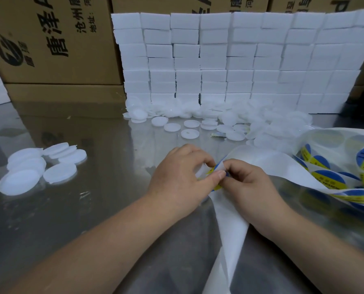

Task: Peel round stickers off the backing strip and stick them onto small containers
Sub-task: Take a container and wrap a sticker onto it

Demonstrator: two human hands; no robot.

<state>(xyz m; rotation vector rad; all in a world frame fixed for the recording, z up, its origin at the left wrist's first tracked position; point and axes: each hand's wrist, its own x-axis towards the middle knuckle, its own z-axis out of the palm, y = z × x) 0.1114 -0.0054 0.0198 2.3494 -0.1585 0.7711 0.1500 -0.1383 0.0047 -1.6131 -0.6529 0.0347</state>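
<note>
**Two hands peeling a sticker at a steel table**

Both forearms reach in from the bottom edge and meet at the centre, knuckles up. The left hand (pixel 181 177) curls its fingers and pinches a blue-and-yellow sticker (pixel 217 187) between thumb and forefinger (something white sits under those fingers; what it is cannot be told). The right hand (pixel 249 183) pinches the white backing strip (pixel 230 240), touching the left. The strip runs lengthwise from the person up to the hands, then curves right. Round white containers (pixel 28 168) lie to the left.
</note>
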